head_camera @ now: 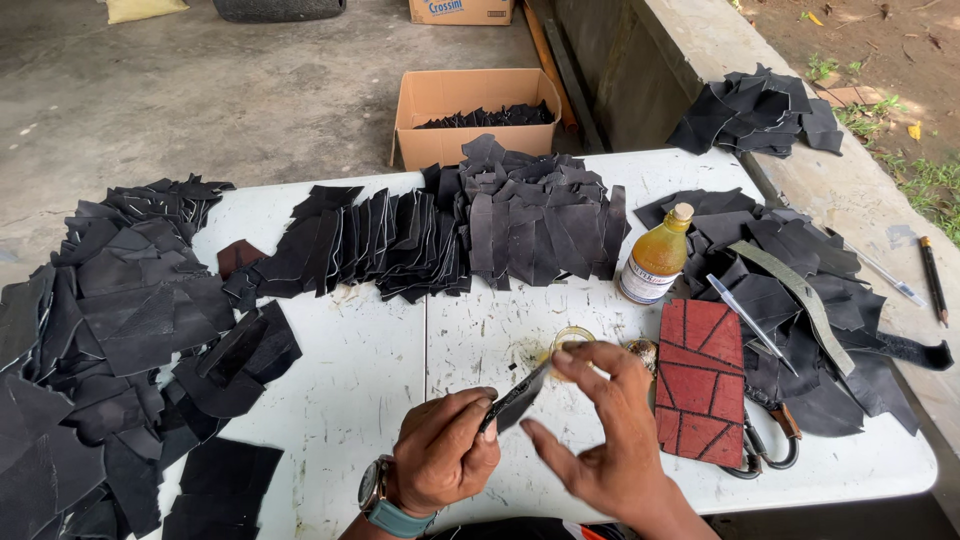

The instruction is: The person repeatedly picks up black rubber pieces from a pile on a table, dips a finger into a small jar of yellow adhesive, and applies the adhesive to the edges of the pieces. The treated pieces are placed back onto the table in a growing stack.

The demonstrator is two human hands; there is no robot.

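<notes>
1. A white, scuffed tabletop (pixel 400 400) fills most of the view, seen from above, with a concrete floor beyond it.
2. Heaps of cut black leather pieces (pixel 110 330) cover the left side of the tabletop; a long overlapping row of black pieces (pixel 470 230) runs across the middle, and another pile (pixel 800 300) lies at the right.
3. An open cardboard box (pixel 450 100) holding more black pieces stands on the floor just behind the tabletop.
4. A dark red textured rectangular piece (pixel 700 380) lies flat just to the right of the hands, with scissors (pixel 770 445) partly tucked under its right edge.
5. A plastic bottle of amber liquid (pixel 655 258) stands upright above the red piece, beside the right pile.
6. The left hand (pixel 440 455), with a wristwatch on the wrist, has its grip clamped on a small black leather piece (pixel 518 397), held just above the tabletop near the front edge.
7. The right hand (pixel 600 420) is blurred; its fingers are spread apart, holding nothing, with fingertips near the small piece.
8. A small round clear container (pixel 572 338) sits on the tabletop just behind the right hand's fingertips.
</notes>
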